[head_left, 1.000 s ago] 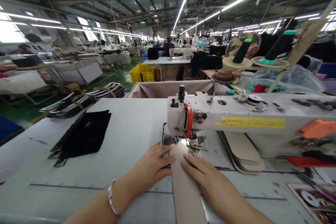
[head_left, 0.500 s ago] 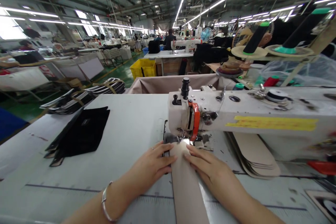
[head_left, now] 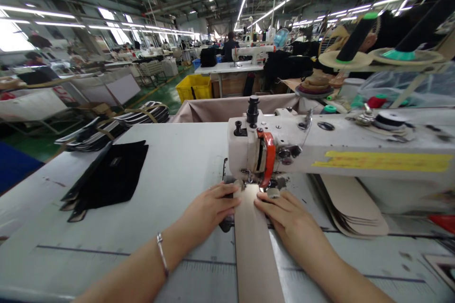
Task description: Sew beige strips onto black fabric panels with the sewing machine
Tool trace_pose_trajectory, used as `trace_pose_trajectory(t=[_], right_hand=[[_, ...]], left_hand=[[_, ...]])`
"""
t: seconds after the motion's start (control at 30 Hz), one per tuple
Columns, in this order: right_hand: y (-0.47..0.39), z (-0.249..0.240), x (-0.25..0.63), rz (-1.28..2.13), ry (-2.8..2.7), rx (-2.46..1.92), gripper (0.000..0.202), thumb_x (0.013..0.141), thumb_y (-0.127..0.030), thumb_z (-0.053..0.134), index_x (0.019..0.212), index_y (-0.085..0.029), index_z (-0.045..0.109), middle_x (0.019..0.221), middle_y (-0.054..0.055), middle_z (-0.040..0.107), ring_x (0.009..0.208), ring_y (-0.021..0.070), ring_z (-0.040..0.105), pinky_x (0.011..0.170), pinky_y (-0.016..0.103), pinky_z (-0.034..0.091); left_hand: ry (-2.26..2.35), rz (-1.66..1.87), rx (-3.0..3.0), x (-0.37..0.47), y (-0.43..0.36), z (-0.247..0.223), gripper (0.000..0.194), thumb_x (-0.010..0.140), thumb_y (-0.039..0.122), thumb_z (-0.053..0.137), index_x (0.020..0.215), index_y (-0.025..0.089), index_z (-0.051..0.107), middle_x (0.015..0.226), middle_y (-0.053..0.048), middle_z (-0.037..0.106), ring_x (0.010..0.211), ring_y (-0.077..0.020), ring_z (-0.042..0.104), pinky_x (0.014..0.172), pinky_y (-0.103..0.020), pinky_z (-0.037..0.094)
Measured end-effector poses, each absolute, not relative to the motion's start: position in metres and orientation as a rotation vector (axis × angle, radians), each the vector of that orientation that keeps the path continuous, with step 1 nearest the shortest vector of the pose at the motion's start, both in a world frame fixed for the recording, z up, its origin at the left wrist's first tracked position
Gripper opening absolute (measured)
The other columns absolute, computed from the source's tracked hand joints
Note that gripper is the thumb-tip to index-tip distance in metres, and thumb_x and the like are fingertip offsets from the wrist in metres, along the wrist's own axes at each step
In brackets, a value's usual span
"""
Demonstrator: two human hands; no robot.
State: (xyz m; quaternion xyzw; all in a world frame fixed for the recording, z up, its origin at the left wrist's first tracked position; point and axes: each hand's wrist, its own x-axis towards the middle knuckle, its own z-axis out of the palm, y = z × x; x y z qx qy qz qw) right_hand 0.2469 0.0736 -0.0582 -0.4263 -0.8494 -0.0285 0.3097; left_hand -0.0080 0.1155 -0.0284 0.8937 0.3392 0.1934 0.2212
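A long beige strip of material [head_left: 254,251] runs from the lower edge of the view up to the needle area of a white sewing machine [head_left: 277,147]. Its far end lies under the machine head, where a light shines on it. My left hand [head_left: 213,208], a silver bangle on its wrist, grips the strip's left edge with the fingertips close to the presser foot. On the opposite edge my right hand [head_left: 287,215] holds the strip, its fingers bent over the border. The needle itself cannot be made out.
Rounded beige pieces [head_left: 351,203] lie stacked under the machine arm. Black fabric pieces [head_left: 113,175] rest on the left of the table [head_left: 177,165]. Banded bundles [head_left: 117,123] sit beyond them. Thread cones [head_left: 359,38] stand at right. Behind is a yellow crate [head_left: 194,87].
Both hands have shifted slightly forward along the strip, and its far end reaches farther under the machine head. My right fingers are more bent. The view has turned a little.
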Motion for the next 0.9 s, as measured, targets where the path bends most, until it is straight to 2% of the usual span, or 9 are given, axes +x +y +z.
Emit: trace_pose_trajectory(t=[0.43,0.7,0.9], right_hand=[[0.0752,-0.0621,0.2481,-0.112,-2.27,-1.15,0.033,0.097,-0.012,0.046,0.119,-0.024,0.066,0.116,0.006,0.07,0.098,0.0208,0.065,0.087,0.039,0.053],[0.0738,-0.0677,0.2486,-0.138,-2.302,-1.161,0.033,0.097,-0.012,0.045,0.122,-0.023,0.064,0.121,0.006,0.069,0.103,0.0229,0.064,0.087,0.041,0.053],[0.0743,-0.0675,0.2475,-0.133,-2.296,-1.176,0.032,0.096,-0.013,0.048,0.122,-0.024,0.064,0.122,0.005,0.068,0.096,0.0218,0.063,0.086,0.041,0.053]], left_hand=[[0.993,0.502,2.37,-0.0054,0.1167,-0.0222,0.033,0.095,0.017,0.058,0.126,0.025,0.067,0.142,-0.005,0.057,0.133,-0.023,0.051,0.117,-0.037,0.039],[0.994,0.516,2.397,-0.006,0.1134,-0.0222,0.034,0.096,0.015,0.057,0.126,0.024,0.067,0.143,-0.006,0.056,0.133,-0.0234,0.051,0.116,-0.041,0.04],[0.991,0.554,2.364,-0.0096,0.114,-0.0269,0.036,0.096,0.016,0.057,0.129,0.028,0.065,0.143,-0.004,0.055,0.133,-0.0223,0.05,0.117,-0.04,0.039]])
